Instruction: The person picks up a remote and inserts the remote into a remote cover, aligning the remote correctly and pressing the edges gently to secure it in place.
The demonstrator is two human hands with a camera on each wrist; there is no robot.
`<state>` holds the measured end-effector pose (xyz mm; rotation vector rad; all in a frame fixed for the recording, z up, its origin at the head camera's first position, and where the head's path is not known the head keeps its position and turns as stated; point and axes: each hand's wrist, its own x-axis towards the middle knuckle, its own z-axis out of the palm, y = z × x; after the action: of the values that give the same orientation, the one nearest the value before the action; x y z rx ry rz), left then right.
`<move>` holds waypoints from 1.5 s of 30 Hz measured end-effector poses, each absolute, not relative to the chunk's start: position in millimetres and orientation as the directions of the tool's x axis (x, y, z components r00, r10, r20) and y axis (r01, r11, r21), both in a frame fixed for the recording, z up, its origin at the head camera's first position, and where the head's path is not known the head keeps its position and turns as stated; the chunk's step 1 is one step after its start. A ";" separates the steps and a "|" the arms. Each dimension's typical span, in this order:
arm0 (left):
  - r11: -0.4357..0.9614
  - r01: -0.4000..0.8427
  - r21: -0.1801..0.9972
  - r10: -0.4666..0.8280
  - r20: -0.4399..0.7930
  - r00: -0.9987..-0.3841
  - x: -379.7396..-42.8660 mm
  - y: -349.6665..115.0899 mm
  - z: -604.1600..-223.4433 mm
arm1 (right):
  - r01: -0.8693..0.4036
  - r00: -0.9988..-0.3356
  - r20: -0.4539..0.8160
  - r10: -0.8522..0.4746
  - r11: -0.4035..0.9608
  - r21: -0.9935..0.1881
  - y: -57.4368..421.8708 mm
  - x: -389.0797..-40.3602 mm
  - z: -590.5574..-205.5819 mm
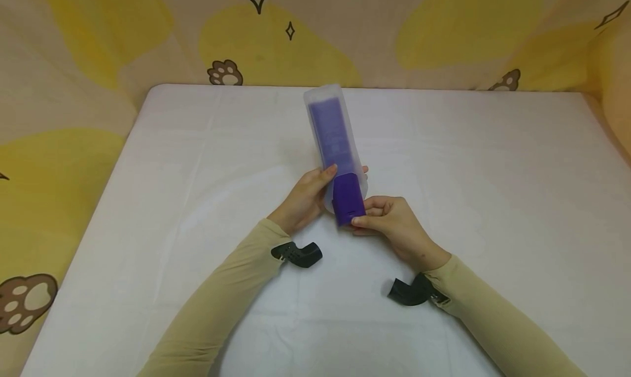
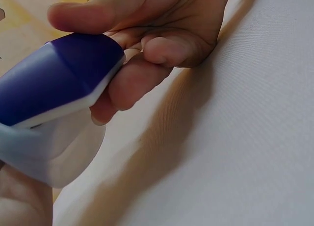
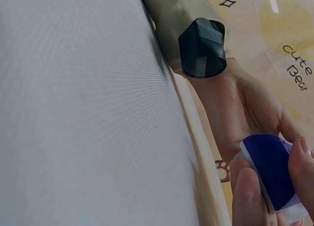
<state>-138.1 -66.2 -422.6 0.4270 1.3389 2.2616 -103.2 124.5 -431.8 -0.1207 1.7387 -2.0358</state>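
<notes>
Both hands hold a long purple object sheathed in a frosted, translucent sleeve [image 1: 333, 133], tilted over the white table. My left hand [image 1: 303, 199] grips the sleeve from the left, thumb on top and fingertips showing past its right edge. A bare purple end [image 1: 348, 199] sticks out toward me. That end is pinched by my right hand [image 1: 391, 223], thumb above and fingers beneath. In the left wrist view, the purple end [image 2: 56, 79] has a white underside, and the rounded sleeve mouth [image 2: 73, 152] lies below it. The right wrist view shows the purple end [image 3: 272, 172] between fingers.
A white cloth covers the table [image 1: 222, 147]. Behind and left of it hangs a yellow and cream fabric [image 1: 325, 48] with paw prints. Black curved devices [image 1: 300, 255] sit on both wrists, over beige sleeves [image 1: 217, 300].
</notes>
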 end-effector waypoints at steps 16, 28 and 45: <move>-0.397 -0.229 0.889 0.553 0.033 -0.833 -137.8 -64.6 -424.3 | 0.278 -0.894 -0.219 -0.390 -0.101 -0.955 124.7 -103.5 -432.2; -0.430 -0.246 0.868 0.560 0.043 -0.828 -138.3 -64.0 -427.6 | 0.268 -0.900 -0.208 -0.384 -0.108 -0.957 124.7 -102.7 -430.8; -0.406 -0.247 0.880 0.576 0.036 -0.817 -137.5 -63.5 -426.4 | 0.251 -0.907 -0.186 -0.378 -0.132 -0.959 125.6 -102.6 -431.4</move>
<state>-137.5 -63.5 -426.4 0.4617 1.3176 2.2344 -102.6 125.6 -431.4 -0.1414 1.7364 -2.0876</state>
